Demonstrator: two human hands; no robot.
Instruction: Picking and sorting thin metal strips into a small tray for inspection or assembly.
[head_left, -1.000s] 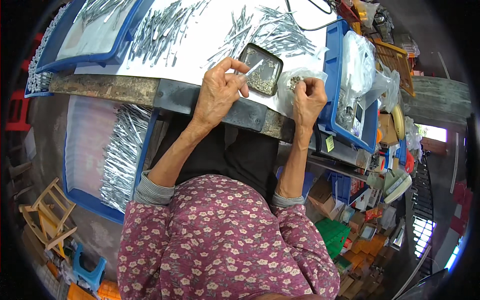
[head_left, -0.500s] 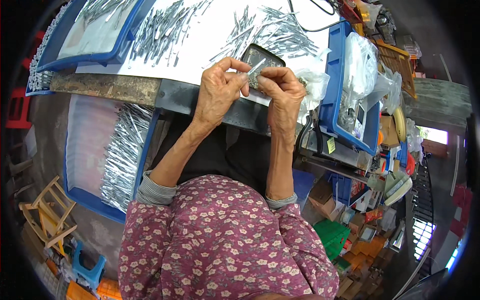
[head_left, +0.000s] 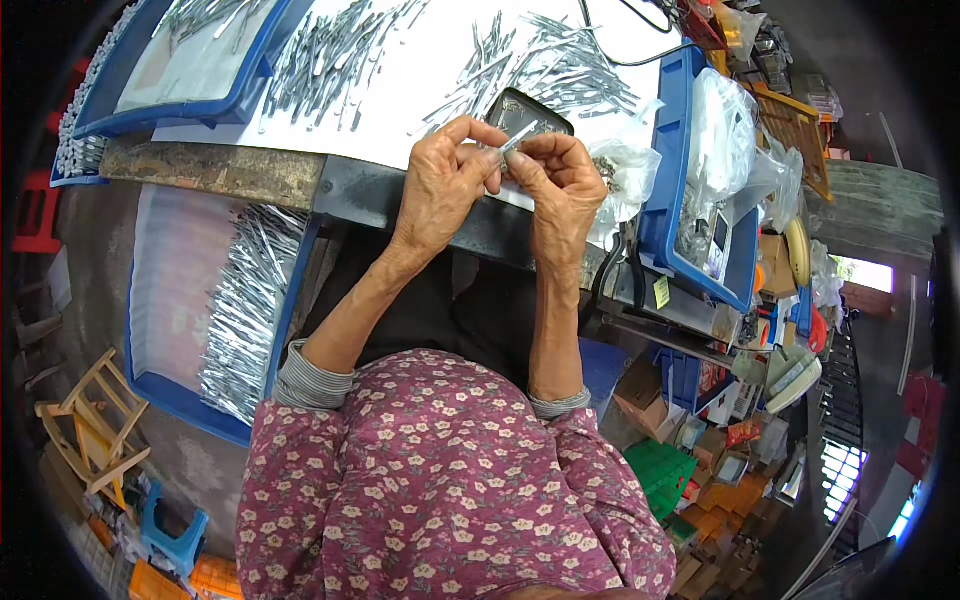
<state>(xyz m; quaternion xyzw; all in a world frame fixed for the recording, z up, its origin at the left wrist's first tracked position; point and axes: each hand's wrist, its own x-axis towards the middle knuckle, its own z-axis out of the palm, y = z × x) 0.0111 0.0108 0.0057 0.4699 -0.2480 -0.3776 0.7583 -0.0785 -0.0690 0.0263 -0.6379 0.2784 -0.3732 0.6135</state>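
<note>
A thin silvery metal strip (head_left: 521,134) is pinched between the thumb and fingers of my left hand (head_left: 440,185), its end pointing up to the right. Close against the strip, my right hand (head_left: 565,195) is closed in a pinch; what its fingertips hold is too small to make out. Just beyond both hands lies a black shallow tray (head_left: 550,117) with tiny parts in it, partly hidden by my fingers. Similar strips lie in a loose pile (head_left: 575,75) behind the tray and in another pile (head_left: 335,65) farther left, both on the white table covering (head_left: 425,75).
A blue bin (head_left: 655,215) with plastic bags stands at the table's right, beside a clear bag (head_left: 630,175) of small parts. Black-handled pliers (head_left: 637,270) hang near the edge. Left are a blue tray (head_left: 235,110) and a lower blue bin (head_left: 190,405) holding many strips.
My right hand has moved slightly left, bringing its fingertips up to the strip in my left hand. The left hand has hardly moved.
</note>
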